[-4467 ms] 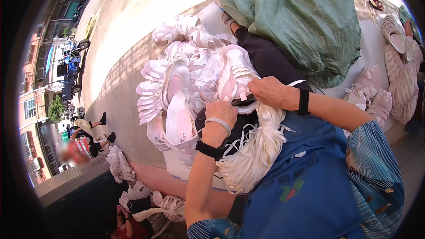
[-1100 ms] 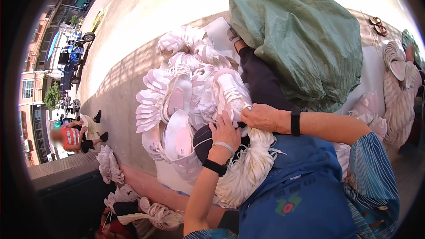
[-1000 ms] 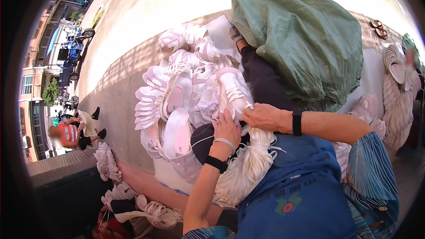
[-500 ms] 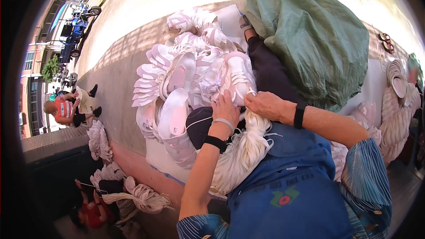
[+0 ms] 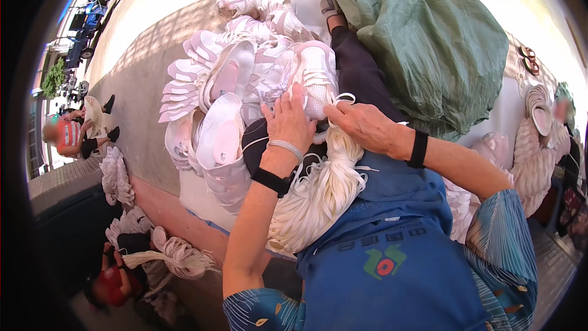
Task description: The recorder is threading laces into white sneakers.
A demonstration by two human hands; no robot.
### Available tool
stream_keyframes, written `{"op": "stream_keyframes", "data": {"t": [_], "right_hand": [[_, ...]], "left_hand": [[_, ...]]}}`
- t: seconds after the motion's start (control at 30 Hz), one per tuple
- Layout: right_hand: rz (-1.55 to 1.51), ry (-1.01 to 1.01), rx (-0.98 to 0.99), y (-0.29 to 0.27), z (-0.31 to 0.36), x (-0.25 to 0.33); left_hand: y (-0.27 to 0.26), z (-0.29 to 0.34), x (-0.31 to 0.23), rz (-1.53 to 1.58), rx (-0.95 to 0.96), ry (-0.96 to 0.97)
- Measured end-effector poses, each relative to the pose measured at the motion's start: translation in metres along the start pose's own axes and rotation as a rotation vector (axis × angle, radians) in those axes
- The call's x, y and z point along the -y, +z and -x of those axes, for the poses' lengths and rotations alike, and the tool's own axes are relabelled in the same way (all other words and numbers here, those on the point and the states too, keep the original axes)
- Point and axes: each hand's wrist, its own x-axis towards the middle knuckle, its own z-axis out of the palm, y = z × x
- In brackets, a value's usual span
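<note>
Past the heap of shoe uppers [image 5: 229,67] and the bundle of white laces [image 5: 321,199] on my lap, one pink-and-white shoe [image 5: 315,64] lies before me. My left hand [image 5: 289,121] spreads over its near end, whether pinching I cannot tell; my right hand [image 5: 364,125] is pinched closed, seemingly on a looped lace [image 5: 347,94]: I judge it lace-handling, the next move calling for a steadied shoe and firm fingertips

shoe [image 5: 317,68]: white-pink | laces [image 5: 324,199]: off-white | apron [image 5: 361,220]: blue | sleeve [image 5: 503,227]: teal, white-lined

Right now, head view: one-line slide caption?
Left hand on a pale pink-and-white shoe, right hand holding a white lace, bundled laces against the blue apron.
</note>
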Motion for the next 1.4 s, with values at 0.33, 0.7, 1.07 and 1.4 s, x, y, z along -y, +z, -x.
{"op": "stream_keyframes", "data": {"t": [0.33,0.7,1.07,1.4], "right_hand": [[-0.094,0.205,0.048,0.004,-0.018,-0.008],[-0.113,0.323,0.095,0.005,-0.022,-0.005],[-0.678,0.629,0.186,-0.043,-0.014,-0.027],[-0.424,0.384,0.078,-0.042,0.005,-0.031]], "left_hand": [[0.0,0.021,-0.009,0.997,0.456,-0.509],[0.042,0.007,-0.025,2.17,0.008,-1.038],[0.042,0.011,-0.059,1.791,-0.175,-0.882],[0.038,0.014,-0.035,2.081,0.096,-0.869]]}}
